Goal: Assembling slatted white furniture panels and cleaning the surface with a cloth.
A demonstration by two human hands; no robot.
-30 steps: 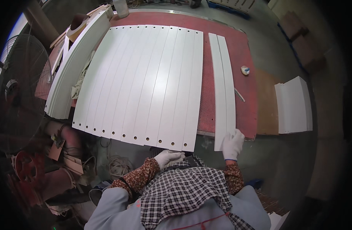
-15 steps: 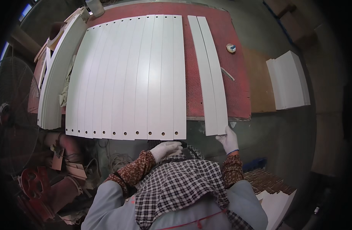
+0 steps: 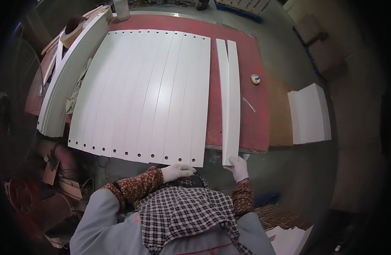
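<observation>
My right hand point(image 3: 238, 168), in a white glove, is closed on the near end of a long white slat point(image 3: 234, 97). This slat stands tilted against or over a second white slat point(image 3: 222, 59); their far ends are a little apart. To the left lies a wide row of white slats point(image 3: 140, 93), side by side, with a dark hole at each end. My left hand point(image 3: 178, 171), gloved too, rests just below the row's near edge at my waist. Its fingers point right, loosely stretched, and no held thing shows.
Under the slats is a red-topped table point(image 3: 255, 114). A stack of white slats point(image 3: 55, 106) stands along its left side. A small round roll point(image 3: 255, 79) and a thin white stick point(image 3: 248, 104) lie at the right. Beyond them is a white stack point(image 3: 310, 112).
The slat in my right hand has tipped up from lying flat beside its neighbour, and their far ends have parted. My view has shifted. My left hand stays near the row's edge.
</observation>
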